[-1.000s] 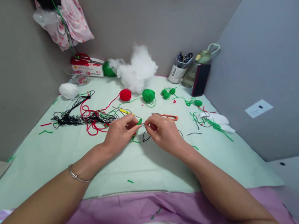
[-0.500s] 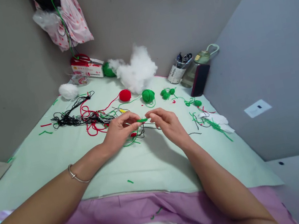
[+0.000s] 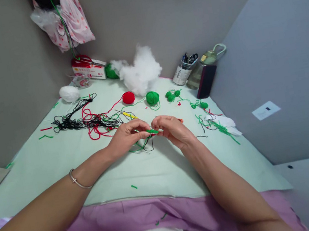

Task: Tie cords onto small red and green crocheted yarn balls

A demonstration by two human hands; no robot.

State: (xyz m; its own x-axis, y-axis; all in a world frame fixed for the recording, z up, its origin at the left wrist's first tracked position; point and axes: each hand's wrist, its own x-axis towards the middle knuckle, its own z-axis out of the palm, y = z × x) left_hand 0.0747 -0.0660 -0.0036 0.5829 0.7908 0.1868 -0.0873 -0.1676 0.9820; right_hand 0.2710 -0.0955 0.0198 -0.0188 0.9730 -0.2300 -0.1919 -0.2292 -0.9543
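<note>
Over the middle of the pale green table, my left hand and my right hand meet fingertip to fingertip. Both pinch a small green knitted piece held between them. Green and black threads hang from the piece onto the table. Orange-handled scissors lie just behind my right hand, mostly hidden by it. A silver bracelet is on my left wrist.
Tangled black and red yarn lies at left. A red ball, a green ball and white stuffing sit behind. A pen cup, bottle and dark phone stand at back right. Green scraps lie at right.
My right hand has left the scissors on the table and come in to meet my left hand. Both hands now pinch the green piece, held closer together and slightly nearer to me.
</note>
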